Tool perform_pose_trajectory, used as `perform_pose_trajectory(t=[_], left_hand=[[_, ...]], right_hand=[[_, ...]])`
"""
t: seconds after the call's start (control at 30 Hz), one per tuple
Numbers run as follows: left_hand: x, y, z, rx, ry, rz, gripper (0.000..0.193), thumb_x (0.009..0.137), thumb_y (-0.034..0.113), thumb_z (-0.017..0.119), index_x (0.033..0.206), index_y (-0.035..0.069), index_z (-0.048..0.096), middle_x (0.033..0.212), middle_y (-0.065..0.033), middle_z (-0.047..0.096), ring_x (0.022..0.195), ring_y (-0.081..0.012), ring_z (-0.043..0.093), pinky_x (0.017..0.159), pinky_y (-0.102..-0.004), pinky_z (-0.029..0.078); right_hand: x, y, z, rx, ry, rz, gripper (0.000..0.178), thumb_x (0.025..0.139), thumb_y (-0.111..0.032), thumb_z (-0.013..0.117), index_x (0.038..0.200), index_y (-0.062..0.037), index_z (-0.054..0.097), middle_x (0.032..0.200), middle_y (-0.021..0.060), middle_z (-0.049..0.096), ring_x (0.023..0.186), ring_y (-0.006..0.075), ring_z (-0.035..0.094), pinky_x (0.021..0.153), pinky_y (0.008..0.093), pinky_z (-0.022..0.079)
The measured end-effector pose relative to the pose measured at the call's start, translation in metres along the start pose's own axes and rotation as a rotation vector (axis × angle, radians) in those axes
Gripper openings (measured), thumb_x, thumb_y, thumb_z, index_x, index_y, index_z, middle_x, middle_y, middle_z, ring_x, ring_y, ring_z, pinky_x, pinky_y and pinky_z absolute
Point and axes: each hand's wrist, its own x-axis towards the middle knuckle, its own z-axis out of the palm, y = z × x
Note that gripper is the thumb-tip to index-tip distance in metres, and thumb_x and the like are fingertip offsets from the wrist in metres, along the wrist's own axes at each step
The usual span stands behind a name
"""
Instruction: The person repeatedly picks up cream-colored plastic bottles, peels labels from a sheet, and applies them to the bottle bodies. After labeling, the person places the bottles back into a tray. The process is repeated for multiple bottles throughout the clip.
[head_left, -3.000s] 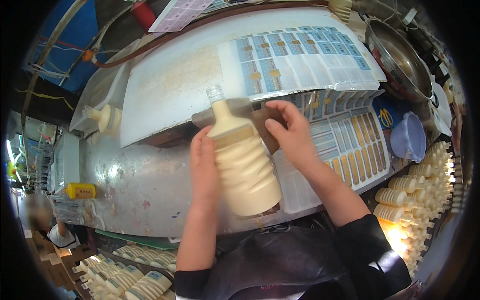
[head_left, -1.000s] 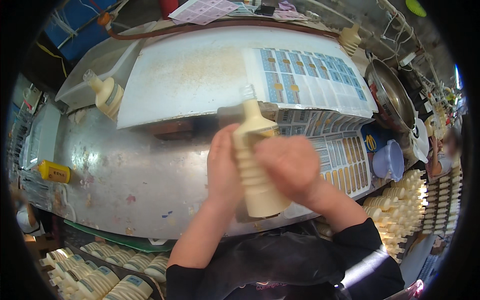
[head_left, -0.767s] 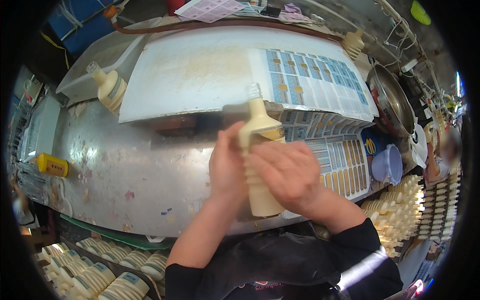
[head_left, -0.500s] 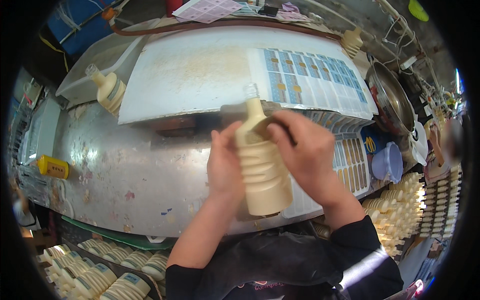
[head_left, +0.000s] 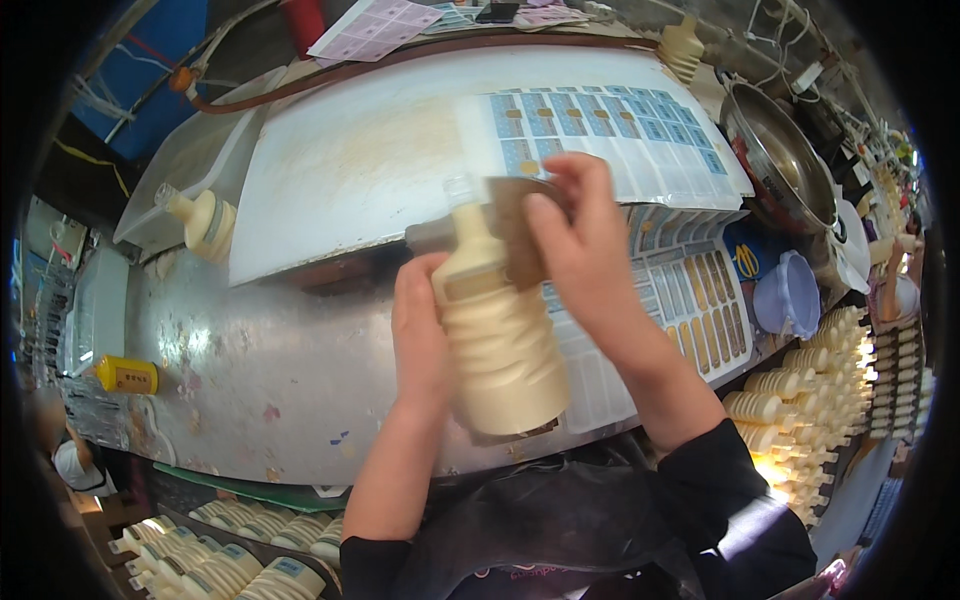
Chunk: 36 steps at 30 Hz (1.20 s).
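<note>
Steel worktable (head_left: 270, 335) spans the view centre to 9 o'clock, white board (head_left: 340, 170) at 11, blue-labelled sheet (head_left: 615, 115) on it at 1, steel pan (head_left: 780, 145) at 2, lavender bucket (head_left: 785, 300) at 3. Cream ribbed bottle (head_left: 505, 350) is mid-view, tilted, neck toward 12, left hand (head_left: 418, 325) fingers closed along its 9 o'clock side. Right hand (head_left: 588, 240), at 2, pinches a brown flat pad (head_left: 518, 225) between thumb and fingers by the bottle's shoulder; can't tell if pad touches.
</note>
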Motion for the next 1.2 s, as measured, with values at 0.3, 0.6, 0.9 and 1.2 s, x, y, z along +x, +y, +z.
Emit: perform_pose_trajectory(t=[0.3,0.6,0.9,1.2], left_hand=[[0.004,0.009,0.010,0.438,0.006,0.131,0.033,0.101,0.027,0.058,0.121,0.001,0.051,0.115,-0.0110,0.057,0.106,-0.0192,0.054,0.097,-0.0344,0.046],[0.012,-0.003,-0.002,0.266,-0.007,0.056,0.028,0.108,0.027,0.048,0.120,0.003,0.051,0.109,-0.0072,0.058,0.101,-0.0140,0.053,0.091,-0.0304,0.046],[-0.003,-0.001,0.001,0.185,-0.021,0.070,0.027,0.113,0.025,0.041,0.130,0.006,0.050,0.119,-0.0078,0.063,0.108,-0.0139,0.062,0.095,-0.0307,0.052],[-0.014,0.015,0.019,-0.221,0.015,-0.056,0.029,0.113,0.026,0.039,0.127,0.006,0.054,0.113,-0.0071,0.066,0.102,-0.0148,0.065,0.088,-0.0305,0.055]], right_hand=[[-0.003,0.020,-0.003,-0.172,-0.227,0.076,0.029,0.100,-0.008,0.052,0.128,-0.0018,0.054,0.119,0.0212,0.062,0.107,0.0373,0.063,0.094,0.0411,0.050],[-0.006,0.053,-0.011,-0.003,-0.161,-0.001,0.031,0.098,-0.009,0.054,0.128,0.0003,0.053,0.126,0.0229,0.059,0.119,0.0431,0.058,0.101,0.0461,0.047],[-0.012,0.052,-0.002,-0.019,-0.164,0.064,0.028,0.101,-0.009,0.053,0.127,-0.0002,0.054,0.121,0.0199,0.061,0.111,0.0360,0.062,0.096,0.0406,0.049],[-0.005,0.006,0.001,-0.003,-0.209,0.025,0.029,0.097,-0.007,0.050,0.125,0.0012,0.051,0.124,0.0234,0.056,0.111,0.0439,0.059,0.096,0.0475,0.048]])
